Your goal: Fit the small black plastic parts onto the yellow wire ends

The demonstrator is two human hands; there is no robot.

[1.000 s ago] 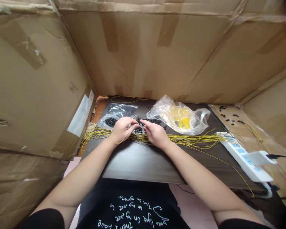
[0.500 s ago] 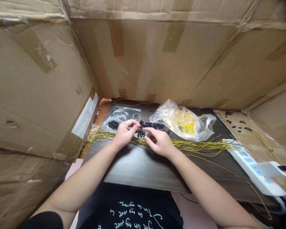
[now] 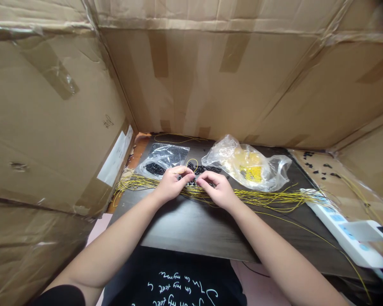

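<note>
My left hand (image 3: 175, 183) is closed, thumb against fingertips, on a thin yellow wire (image 3: 197, 161) that arches up in a small loop behind the fingers. Close beside it, my right hand (image 3: 219, 189) pinches with thumb and index finger; whatever lies between them is too small to make out. The fingertips of both hands nearly meet. Just beyond them lies a pile of small black pieces (image 3: 207, 169), partly covered by the hands. Beneath the hands, a long bundle of yellow wires (image 3: 268, 199) stretches across the dark table (image 3: 185, 227).
A clear bag (image 3: 175, 149) of black pieces lies at the back left, a plastic bag (image 3: 279, 165) of yellow pieces at the back right. A white power strip (image 3: 344, 231) with a plugged-in adapter borders the right side. Cardboard walls (image 3: 191, 80) enclose the table.
My right hand has closed from spread fingers into a pinch and come nearer the left. My left hand and the wire loop have shifted slightly right. The view has tilted a little.
</note>
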